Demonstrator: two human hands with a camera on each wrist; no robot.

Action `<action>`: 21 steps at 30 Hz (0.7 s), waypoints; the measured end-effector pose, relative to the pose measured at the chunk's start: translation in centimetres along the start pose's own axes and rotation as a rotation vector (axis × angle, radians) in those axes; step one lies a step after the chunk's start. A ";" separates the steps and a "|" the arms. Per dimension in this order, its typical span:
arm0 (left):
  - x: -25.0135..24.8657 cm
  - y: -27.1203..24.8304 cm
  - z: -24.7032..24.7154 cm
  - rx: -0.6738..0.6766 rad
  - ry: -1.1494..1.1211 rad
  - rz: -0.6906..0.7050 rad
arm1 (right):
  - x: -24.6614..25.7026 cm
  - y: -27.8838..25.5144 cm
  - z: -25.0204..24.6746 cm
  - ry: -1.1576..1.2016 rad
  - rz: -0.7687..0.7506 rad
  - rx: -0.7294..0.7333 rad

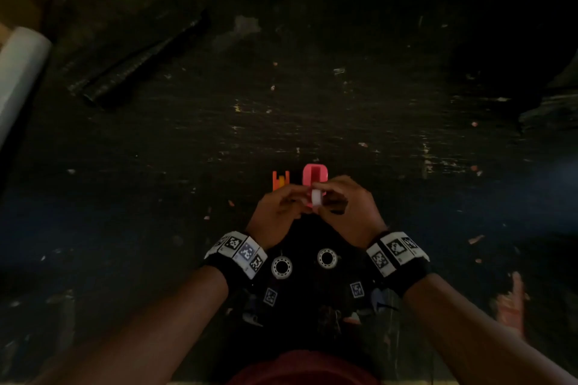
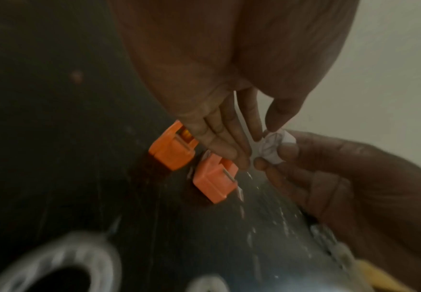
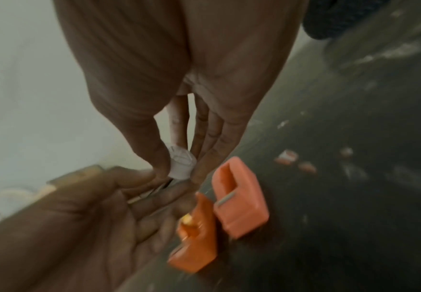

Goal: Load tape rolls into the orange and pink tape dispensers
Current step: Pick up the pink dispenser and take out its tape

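A small white tape roll is held up between both hands, just in front of the pink dispenser. My right hand pinches the roll between thumb and fingertips. My left hand meets it from the left, its thumb and fingers around a thin white strip running from the roll. The orange dispenser stands on the dark table left of the pink one, partly hidden by my left fingers. Both dispensers, orange and pink, also orange and pink, lie below the hands.
Two white rings lie on the table between my wrists. A long black roll lies at the back left and a white roll at the left edge. A dark bag fills the back right. Small scraps dot the table.
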State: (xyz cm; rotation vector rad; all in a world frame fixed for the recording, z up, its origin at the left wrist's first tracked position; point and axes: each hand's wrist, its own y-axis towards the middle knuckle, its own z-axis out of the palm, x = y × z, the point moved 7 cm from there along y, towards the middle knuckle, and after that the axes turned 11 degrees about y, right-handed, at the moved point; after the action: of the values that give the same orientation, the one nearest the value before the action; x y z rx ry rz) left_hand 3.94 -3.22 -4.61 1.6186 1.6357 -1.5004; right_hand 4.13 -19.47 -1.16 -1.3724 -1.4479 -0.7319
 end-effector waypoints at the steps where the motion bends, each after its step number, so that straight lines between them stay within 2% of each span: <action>1: 0.2 -0.4 0.2 -0.001 -0.047 -0.028 | 0.0 -0.5 0.4 0.035 0.007 0.005; 5: 0.1 -1.5 0.4 -0.049 -0.218 -0.054 | -0.7 -1.6 0.8 0.262 0.074 -0.136; 8: 0.4 -1.9 0.6 -0.099 -0.279 -0.081 | -1.3 -1.9 0.9 0.318 0.109 -0.193; 15: 1.7 -2.7 1.2 -0.166 -0.177 -0.092 | -2.3 -3.1 0.4 0.172 0.064 -0.230; 19: 2.4 -2.9 1.4 -0.168 -0.151 -0.157 | -5.4 -3.7 -1.1 0.044 0.245 -0.243; 21: 2.8 -2.9 1.7 -0.150 -0.136 -0.162 | -6.3 -3.9 -1.1 0.004 0.289 -0.226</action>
State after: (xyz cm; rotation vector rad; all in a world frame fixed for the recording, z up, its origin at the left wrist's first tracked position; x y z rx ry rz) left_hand -0.07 -2.68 -6.43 1.3033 1.7914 -1.4894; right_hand -0.06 -23.55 -5.87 -1.7091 -1.1554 -0.7234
